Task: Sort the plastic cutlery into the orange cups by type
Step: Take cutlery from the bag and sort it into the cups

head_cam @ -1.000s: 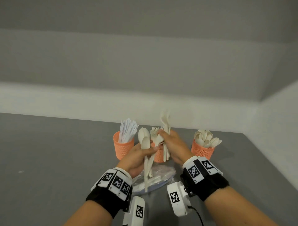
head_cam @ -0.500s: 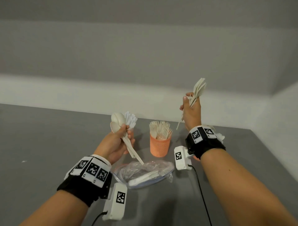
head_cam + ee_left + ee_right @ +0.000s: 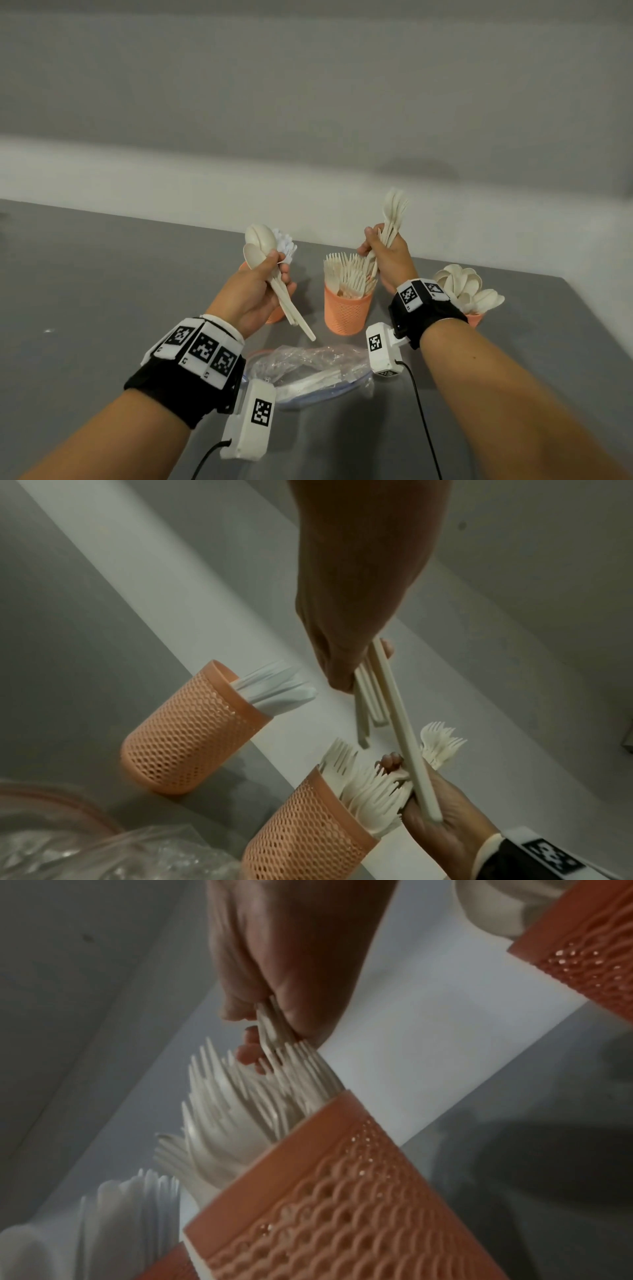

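Left hand (image 3: 255, 294) is gripping a small bunch of spoons (image 3: 260, 245), bowls up, handles sticking down past the palm toward the table. It's hovering right in front of the left orange cup (image 3: 192, 731), the one packed with white knives (image 3: 277, 687), so that cup is mostly hidden in the head view.

Right hand (image 3: 388, 258) is clamping a bunch of forks (image 3: 394, 212), tines up, right above the far side of the middle orange cup (image 3: 346, 310), which is already crammed with forks (image 3: 349, 274). Handle ends are sitting just at those tines.

Third orange cup (image 3: 474, 318) is standing to the right behind the right wrist, overflowing with spoons (image 3: 462, 284). It's near the table's right edge, so not much room that side; lots of open grey table (image 3: 85, 291) out to the left.

A crumpled clear plastic bag (image 3: 308, 370) with a few white pieces inside is lying on the table in front of the cups, between the wrists. A pale ledge and a plain grey wall (image 3: 308, 85) are running behind the table.
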`<state>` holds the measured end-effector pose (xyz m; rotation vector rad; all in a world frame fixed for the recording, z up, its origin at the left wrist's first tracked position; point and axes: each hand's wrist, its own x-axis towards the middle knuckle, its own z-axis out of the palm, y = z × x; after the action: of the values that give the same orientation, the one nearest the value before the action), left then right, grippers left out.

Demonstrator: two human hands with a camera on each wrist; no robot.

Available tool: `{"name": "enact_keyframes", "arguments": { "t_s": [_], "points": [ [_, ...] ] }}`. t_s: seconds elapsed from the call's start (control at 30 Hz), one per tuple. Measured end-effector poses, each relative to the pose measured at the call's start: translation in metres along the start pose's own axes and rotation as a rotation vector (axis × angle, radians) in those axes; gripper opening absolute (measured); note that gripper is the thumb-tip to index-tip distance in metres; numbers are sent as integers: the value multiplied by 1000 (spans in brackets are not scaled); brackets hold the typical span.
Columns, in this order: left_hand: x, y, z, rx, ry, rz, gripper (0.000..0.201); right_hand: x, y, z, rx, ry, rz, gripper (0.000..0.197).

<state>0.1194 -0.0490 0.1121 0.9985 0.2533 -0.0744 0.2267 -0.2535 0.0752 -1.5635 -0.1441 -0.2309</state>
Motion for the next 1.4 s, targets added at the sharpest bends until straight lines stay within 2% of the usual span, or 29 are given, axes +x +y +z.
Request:
{"name": "enact_keyframes", "arguments": {
  "t_s": [0.2,0.3,0.37,0.47,0.53,0.63,0.77,0.9,1.1,1.2,1.27,1.33,1.4],
  "points": [
    [13,2,5,-15,3,1,20,17,-18,-2,177,76,-60,17],
    [15,-1,6,-24,6,-16,20,18,-19,5,84,36,-87,17],
    [16,-2,6,-27,4,-32,20,16,-9,9,6,0,-27,21],
    [18,-4,5,-20,9,-37,19,17,-2,9,45,-68,122,33],
    [20,-4,4,-16,9,-38,19,18,-6,6,63,-105,154,29],
    [20,-5,3,-5,2,-34,19,18,-10,2,114,-90,93,4],
    [21,-7,4,3,2,-28,19,12,-11,2,192,21,8,15],
    [21,-6,6,23,3,-23,18,6,-11,5,151,26,-59,30],
    [17,-5,4,9,-2,-26,18,0,-6,7,251,25,49,15],
    [15,-6,1,7,-8,-40,18,-4,-7,9,104,20,69,15],
    [15,-6,0,9,-15,-50,19,-4,-7,7,-20,55,32,19],
    [14,-6,1,14,-19,-52,19,-4,-6,4,-44,70,-34,24],
    [13,-7,2,19,-22,-42,19,-4,-6,6,-75,64,-72,15]
  ]
}}
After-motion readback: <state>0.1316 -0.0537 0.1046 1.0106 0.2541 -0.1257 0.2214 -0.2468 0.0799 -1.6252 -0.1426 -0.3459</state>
